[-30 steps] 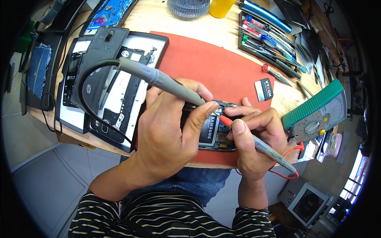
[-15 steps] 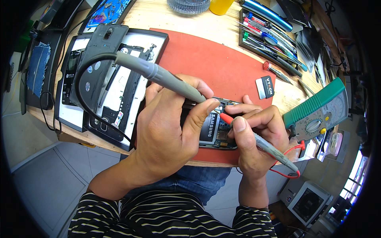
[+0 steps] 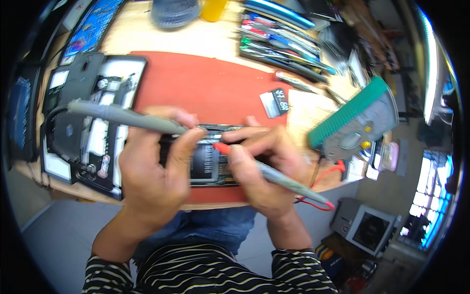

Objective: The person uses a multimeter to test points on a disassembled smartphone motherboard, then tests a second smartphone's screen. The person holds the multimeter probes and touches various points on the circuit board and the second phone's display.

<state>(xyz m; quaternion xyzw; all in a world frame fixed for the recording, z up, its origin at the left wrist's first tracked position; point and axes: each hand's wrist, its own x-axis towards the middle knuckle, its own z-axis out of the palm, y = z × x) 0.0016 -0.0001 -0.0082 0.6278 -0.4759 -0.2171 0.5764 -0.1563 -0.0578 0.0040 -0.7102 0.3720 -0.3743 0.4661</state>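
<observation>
Centrally, opened phone (image 3: 204, 164), fingers (image 3: 183, 149) either side

Pale, light-grained wood makes up the tabletop (image 3: 210, 41), brightest across the upper middle of the frame, its front edge bowing through the centre. Below it, a smooth grey floor (image 3: 73, 232) fills the lower left, and a dull beige wall (image 3: 27, 188) shows at the far left. Toward the lower right sits a boxy, pale appliance (image 3: 369, 228) with a dark square front, dim clutter (image 3: 328, 259) just below it. At the right edge, a window (image 3: 426, 201) glares white and blue behind dark lines; above it, a narrow bright strip (image 3: 431, 73) runs nearly vertical.
</observation>
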